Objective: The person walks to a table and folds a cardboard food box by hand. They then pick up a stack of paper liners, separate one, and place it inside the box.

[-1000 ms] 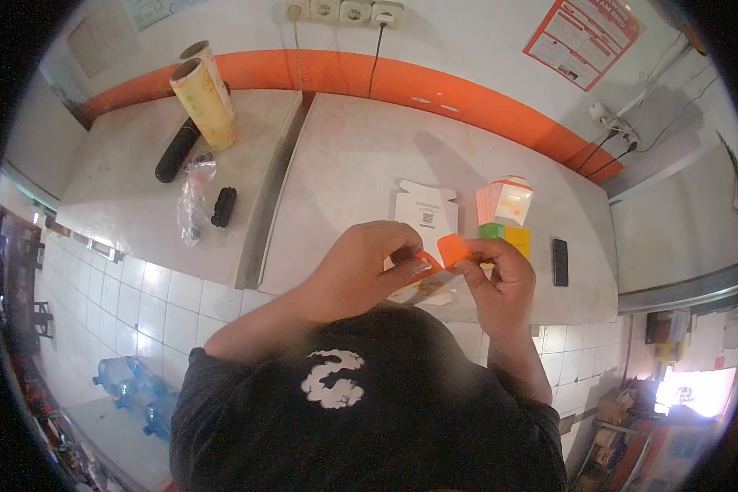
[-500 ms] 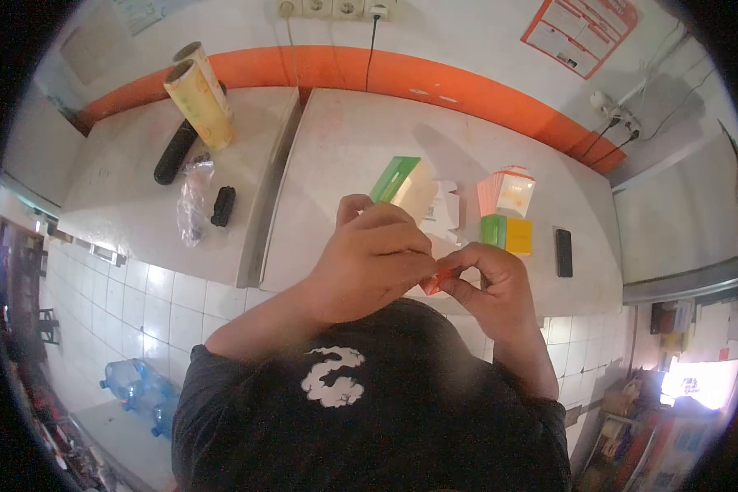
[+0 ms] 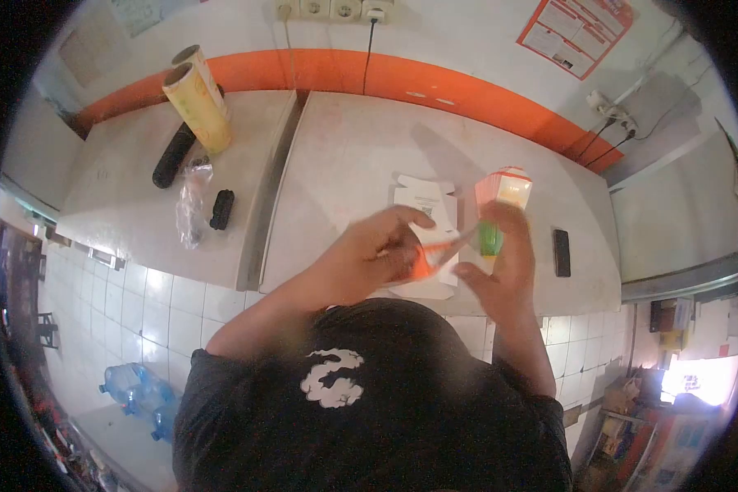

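My left hand (image 3: 369, 252) has its fingers closed round a small orange and white folded piece (image 3: 428, 259), which is smeared by motion. To its right, my right hand (image 3: 507, 266) is blurred, with thumb and fingers apart and nothing clearly between them. Beneath the hands a flat white carton (image 3: 425, 197) with cut flaps and small print lies on the table. Behind my right hand's fingers shows part of a green and yellow box (image 3: 489, 239). A stack of orange and white cartons (image 3: 512, 190) stands just beyond that hand.
A black phone (image 3: 562, 252) lies at the right of the table (image 3: 344, 139). On the left table are yellow rolls (image 3: 198, 111), a black cylinder (image 3: 175, 156), a clear plastic bag (image 3: 192, 205) and a small black object (image 3: 221, 210). Sockets and cables are on the wall.
My hands have moved apart, the right one opening and shifting up. The orange piece looks more unfolded. The tall green box behind my left hand is out of sight, and more white carton shows.
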Available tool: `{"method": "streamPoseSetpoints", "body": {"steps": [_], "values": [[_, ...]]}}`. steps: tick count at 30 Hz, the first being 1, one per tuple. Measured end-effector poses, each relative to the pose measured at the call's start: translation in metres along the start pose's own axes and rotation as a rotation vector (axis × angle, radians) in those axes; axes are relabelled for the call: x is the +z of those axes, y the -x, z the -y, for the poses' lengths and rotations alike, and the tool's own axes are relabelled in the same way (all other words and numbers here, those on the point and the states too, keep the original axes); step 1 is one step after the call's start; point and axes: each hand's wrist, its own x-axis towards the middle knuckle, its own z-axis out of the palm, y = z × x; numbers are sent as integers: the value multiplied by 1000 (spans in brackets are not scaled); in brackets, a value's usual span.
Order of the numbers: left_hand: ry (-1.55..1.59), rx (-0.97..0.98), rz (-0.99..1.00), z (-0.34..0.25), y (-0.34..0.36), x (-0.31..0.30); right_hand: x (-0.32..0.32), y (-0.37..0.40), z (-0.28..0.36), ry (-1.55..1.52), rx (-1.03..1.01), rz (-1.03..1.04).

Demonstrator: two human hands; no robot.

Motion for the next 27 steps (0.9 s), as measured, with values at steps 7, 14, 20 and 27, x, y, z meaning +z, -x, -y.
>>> {"method": "streamPoseSetpoints", "body": {"steps": [7, 14, 20, 27], "values": [[148, 229, -229, -1, 2, 3, 25, 22, -12, -654, 455, 79], [-1051, 595, -18, -30, 6, -4, 10, 3, 13, -168, 329, 287], [-1013, 346, -147, -34, 12, -3, 7, 2, 22, -24, 426, 149], [-646, 231, -29, -35, 12, -5, 5, 2, 22, 166, -106, 34]]}}
